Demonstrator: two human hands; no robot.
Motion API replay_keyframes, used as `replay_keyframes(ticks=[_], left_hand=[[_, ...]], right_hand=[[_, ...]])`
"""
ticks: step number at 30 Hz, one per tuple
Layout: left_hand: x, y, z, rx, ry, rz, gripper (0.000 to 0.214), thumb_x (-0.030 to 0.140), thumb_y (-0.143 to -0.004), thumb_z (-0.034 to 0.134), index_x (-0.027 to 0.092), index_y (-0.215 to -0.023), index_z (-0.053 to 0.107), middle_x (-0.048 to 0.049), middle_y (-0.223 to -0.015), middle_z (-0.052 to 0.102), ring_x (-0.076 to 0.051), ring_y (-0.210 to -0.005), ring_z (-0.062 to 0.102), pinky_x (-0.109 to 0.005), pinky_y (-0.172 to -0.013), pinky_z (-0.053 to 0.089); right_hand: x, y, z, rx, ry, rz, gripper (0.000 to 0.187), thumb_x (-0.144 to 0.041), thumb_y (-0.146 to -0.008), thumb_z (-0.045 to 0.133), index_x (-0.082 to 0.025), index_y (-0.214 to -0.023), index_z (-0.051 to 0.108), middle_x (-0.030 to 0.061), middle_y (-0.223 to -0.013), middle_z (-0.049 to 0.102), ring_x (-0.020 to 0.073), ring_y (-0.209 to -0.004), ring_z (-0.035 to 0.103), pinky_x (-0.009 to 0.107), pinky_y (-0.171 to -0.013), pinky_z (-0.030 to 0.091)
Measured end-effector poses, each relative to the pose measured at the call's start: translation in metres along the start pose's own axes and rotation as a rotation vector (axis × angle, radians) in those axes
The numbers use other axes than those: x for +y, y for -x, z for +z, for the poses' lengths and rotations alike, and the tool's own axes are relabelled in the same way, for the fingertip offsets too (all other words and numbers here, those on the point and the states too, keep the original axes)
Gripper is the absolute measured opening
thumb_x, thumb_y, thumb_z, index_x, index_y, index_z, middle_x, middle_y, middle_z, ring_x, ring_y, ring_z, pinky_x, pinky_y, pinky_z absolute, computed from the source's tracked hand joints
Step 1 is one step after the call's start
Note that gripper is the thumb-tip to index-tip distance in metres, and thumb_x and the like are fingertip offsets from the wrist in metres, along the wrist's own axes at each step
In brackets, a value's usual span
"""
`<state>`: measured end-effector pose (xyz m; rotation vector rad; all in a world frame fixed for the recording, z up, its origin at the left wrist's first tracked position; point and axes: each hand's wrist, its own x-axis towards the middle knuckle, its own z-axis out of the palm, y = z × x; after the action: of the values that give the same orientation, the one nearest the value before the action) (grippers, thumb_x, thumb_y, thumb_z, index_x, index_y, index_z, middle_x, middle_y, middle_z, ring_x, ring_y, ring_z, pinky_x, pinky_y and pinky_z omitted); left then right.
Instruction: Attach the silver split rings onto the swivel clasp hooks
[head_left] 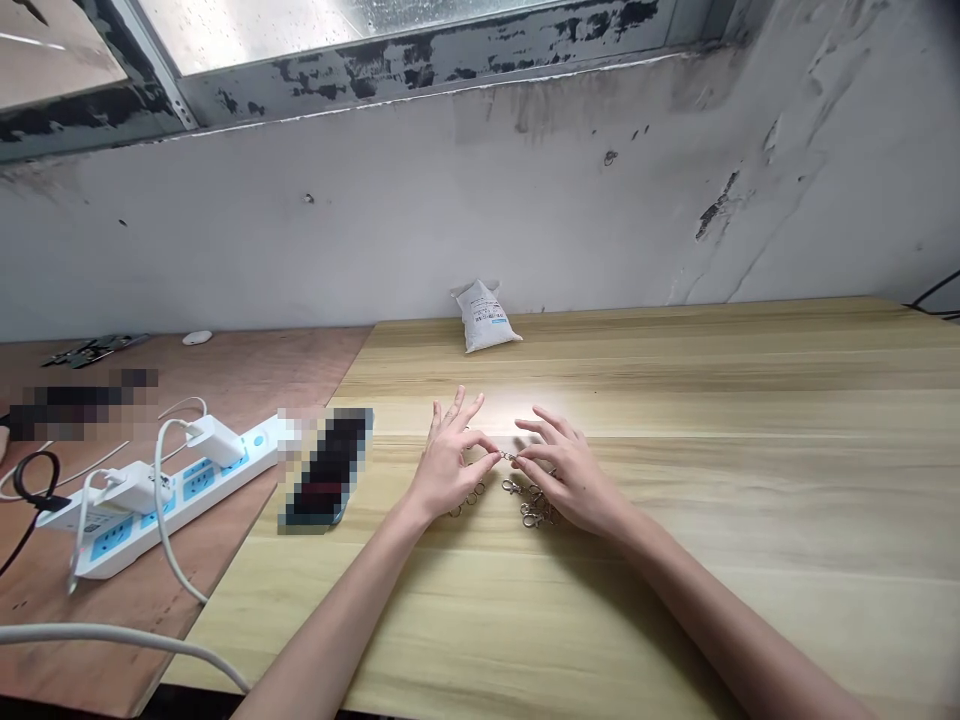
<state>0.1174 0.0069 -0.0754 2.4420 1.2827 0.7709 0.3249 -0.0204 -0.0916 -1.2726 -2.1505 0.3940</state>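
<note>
Bare forearms (pixel 322 640) cross the pale wooden counter (pixel 750 600) (open room rightward), left hand (pixel 448 470) and right hand (pixel 568 480) fingers (pixel 487 452) pinched shut on one small silver clasp (pixel 509 457).

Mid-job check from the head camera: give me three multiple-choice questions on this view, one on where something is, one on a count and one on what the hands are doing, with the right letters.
1. Where is the white sachet?
A) Against the wall at the back of the pale wooden table
B) On the plywood board
C) On the window ledge

2. How many white plugs are in the power strip?
A) One
B) Two
C) Four

3. What are the hands doing?
A) The left hand and right hand pinch a small metal piece between them
B) Both lie flat, palms down
C) Both hold the sachet

Answers:
1. A, it leans against the wall at the table's back edge.
2. B, two plugs sit in the strip, each with a cord.
3. A, fingertips of both hands meet at the piece, above the lobster clasps.
</note>
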Motion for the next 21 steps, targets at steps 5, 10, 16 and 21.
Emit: replay_keyframes(ticks=[5,10,16,21], left_hand=[[0.008,0.003,0.001,0.028,-0.254,0.126,0.016,0.025,-0.090,0.059,0.021,-0.077,0.069,-0.0058,-0.153,0.040,-0.028,-0.148,0.022,-0.063,-0.119,0.006],[0.013,0.002,-0.002,0.105,-0.360,0.205,0.021,0.023,-0.093,0.054,0.021,-0.077,0.068,-0.0033,-0.152,0.041,-0.026,-0.147,0.025,-0.059,-0.122,0.006],[-0.023,-0.003,-0.012,0.197,-0.275,-0.026,0.013,0.031,-0.086,0.064,0.024,-0.079,0.072,-0.0031,-0.145,0.050,-0.028,-0.144,0.031,-0.060,-0.119,0.015],[-0.039,-0.003,-0.018,0.112,-0.198,-0.114,0.011,0.033,-0.085,0.066,0.027,-0.086,0.075,-0.0047,-0.141,0.053,-0.030,-0.140,0.035,-0.060,-0.113,0.026]], right_hand=[[-0.006,-0.001,0.003,-0.044,-0.109,0.069,0.030,-0.029,-0.096,0.047,-0.024,-0.085,0.074,0.0072,-0.132,0.059,0.0297,-0.140,0.031,0.058,-0.109,0.031],[-0.003,-0.004,0.002,-0.021,-0.277,0.141,0.029,-0.034,-0.096,0.047,-0.026,-0.090,0.075,0.0059,-0.134,0.058,0.0277,-0.140,0.031,0.053,-0.110,0.032],[0.018,-0.005,-0.027,0.021,-0.147,0.094,0.025,-0.037,-0.094,0.052,-0.024,-0.092,0.073,0.0098,-0.115,0.066,0.0283,-0.119,0.051,0.049,-0.099,0.041],[0.006,-0.002,-0.024,-0.035,0.027,-0.103,0.014,-0.034,-0.088,0.065,-0.023,-0.090,0.073,0.0063,-0.096,0.068,0.0228,-0.095,0.057,0.040,-0.085,0.044]])
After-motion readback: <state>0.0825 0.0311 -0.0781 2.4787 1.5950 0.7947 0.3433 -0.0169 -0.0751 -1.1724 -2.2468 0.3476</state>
